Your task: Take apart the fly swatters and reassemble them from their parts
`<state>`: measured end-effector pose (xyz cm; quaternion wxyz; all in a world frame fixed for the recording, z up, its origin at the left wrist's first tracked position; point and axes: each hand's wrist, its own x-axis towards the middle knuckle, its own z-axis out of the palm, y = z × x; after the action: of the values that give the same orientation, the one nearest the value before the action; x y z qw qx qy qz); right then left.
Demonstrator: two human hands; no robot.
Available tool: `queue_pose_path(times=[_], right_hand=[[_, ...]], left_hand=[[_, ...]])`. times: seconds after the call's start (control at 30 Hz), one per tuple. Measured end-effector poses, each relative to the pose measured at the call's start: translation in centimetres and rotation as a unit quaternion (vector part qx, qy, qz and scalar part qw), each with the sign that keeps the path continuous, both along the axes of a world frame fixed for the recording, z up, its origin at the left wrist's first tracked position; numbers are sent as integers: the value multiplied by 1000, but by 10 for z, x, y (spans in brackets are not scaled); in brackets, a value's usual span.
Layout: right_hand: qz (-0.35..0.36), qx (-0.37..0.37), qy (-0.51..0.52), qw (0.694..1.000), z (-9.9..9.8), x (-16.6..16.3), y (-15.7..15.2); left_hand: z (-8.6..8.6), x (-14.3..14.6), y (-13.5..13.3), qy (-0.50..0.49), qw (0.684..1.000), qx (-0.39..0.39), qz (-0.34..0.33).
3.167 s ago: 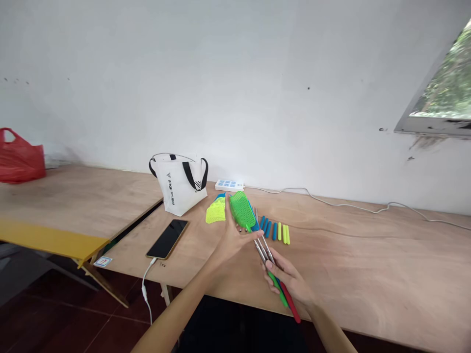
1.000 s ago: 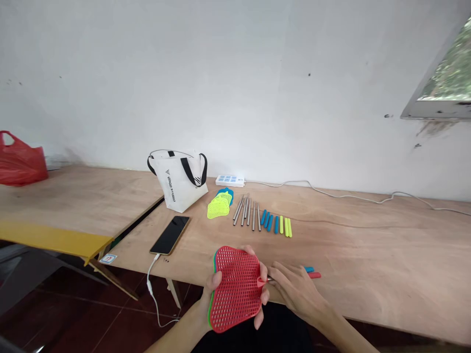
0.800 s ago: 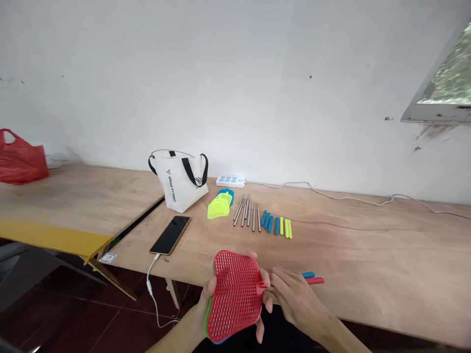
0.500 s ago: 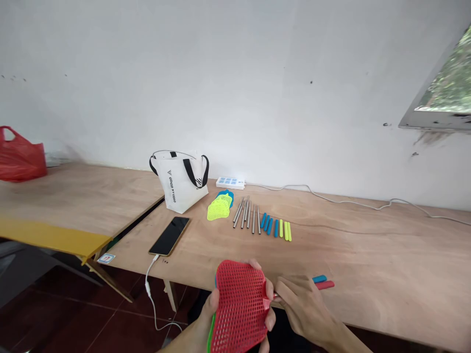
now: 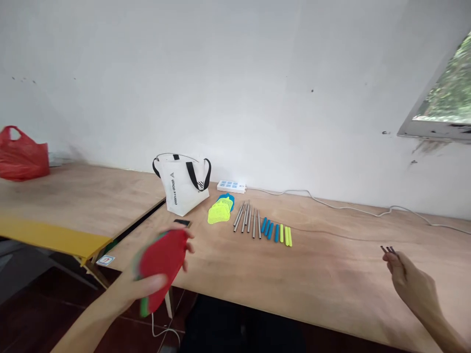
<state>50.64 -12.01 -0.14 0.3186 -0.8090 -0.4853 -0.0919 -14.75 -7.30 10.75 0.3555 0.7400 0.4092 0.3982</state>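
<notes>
My left hand grips a stack of mesh fly-swatter heads, red on top with green showing at the edge, smeared by motion, at the table's near left edge. My right hand is far to the right over the wooden table, fingers closed on thin metal rods whose tips stick out above the fingers. The two hands are wide apart.
Farther back lie yellow-green and blue mesh heads, a row of metal rods, blue grips and yellow-green grips. A white tote bag, power strip, partly hidden phone and red plastic bag sit left.
The hands have pulled apart: the left swung left with the mesh heads, the right swept far right with the metal rods. The rods are out of the heads.
</notes>
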Motion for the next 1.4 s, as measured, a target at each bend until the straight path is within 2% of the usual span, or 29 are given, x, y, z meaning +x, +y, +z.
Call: queue_pose_path(times=[0.03, 0.1, 0.2, 0.27, 0.33, 0.4, 0.47, 0.63, 0.73, 0.83, 0.97, 1.07, 1.17, 1.23, 1.3, 1.33, 1.4], right_hand=[[1, -10, -3, 1000, -4, 5, -1], [22, -17, -28, 999, -12, 4, -1], [62, -9, -74, 995, -25, -9, 6], [83, -16, -95, 992, -33, -17, 10], [106, -37, -109, 988, -42, -23, 11], [139, -50, -121, 982, -51, -26, 9], [165, -59, -136, 975, -59, -25, 4], [175, -101, -152, 967, -75, -15, -2], [164, -119, -149, 968, -78, -11, 0], [156, -121, -152, 968, -77, -13, 3], [145, -138, -140, 970, -71, -22, 2], [147, -134, -119, 973, -59, -38, 2], [184, -54, -35, 981, -33, -70, 11], [182, 53, 73, 979, -8, -104, 23], [220, 134, 214, 942, 20, -146, 37], [236, 172, 303, 907, 33, -169, 45], [271, 229, 475, 805, 54, -211, 59]], left_hand=[[-1, 7, 9, 59, 998, 9, -15], [-9, 25, 41, 178, 980, 87, 3], [-33, 50, 117, 313, 938, 148, -33], [-50, 61, 170, 395, 906, 138, -64], [-65, 67, 212, 442, 886, 114, -85], [-76, 70, 238, 455, 879, 98, -105], [-86, 70, 249, 462, 875, 100, -102], [-110, 65, 239, 459, 876, 99, -110], [-121, 63, 220, 445, 879, 130, -109], [-124, 62, 202, 447, 871, 173, -104], [-118, 60, 187, 450, 855, 233, -112], [-106, 67, 182, 403, 862, 292, -94], [-90, 94, 166, 324, 883, 333, -62], [-80, 123, 145, 255, 906, 326, -93], [-74, 158, 117, 177, 934, 270, -152], [-74, 177, 103, 143, 952, 210, -171], [-77, 213, 78, 63, 970, 80, -220]])
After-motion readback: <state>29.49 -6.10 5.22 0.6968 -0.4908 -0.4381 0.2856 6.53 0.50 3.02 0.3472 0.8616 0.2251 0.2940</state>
